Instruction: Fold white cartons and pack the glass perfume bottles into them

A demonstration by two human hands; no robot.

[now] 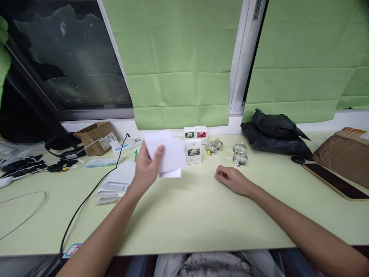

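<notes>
—Holding what?
—White cards [171,154], pinched above the desk [190,219] by the left hand [146,165]; nothing visible in the loosely fisted right hand [233,179].
—Progress?
—Seemingly partway, with flower-printed boxes [193,158] upright, stacked white sheets [119,179] remaining.

Near the surface's [201,215] back edge, boxes [193,151] stand between a paper pile [122,175] on the left and ornaments [240,158] on the right. A carton [95,140] sits toward the back left corner; toward the right edge, a phone [331,179] lies before a parcel [346,154], with a bag [273,132] left of the parcel.
</notes>
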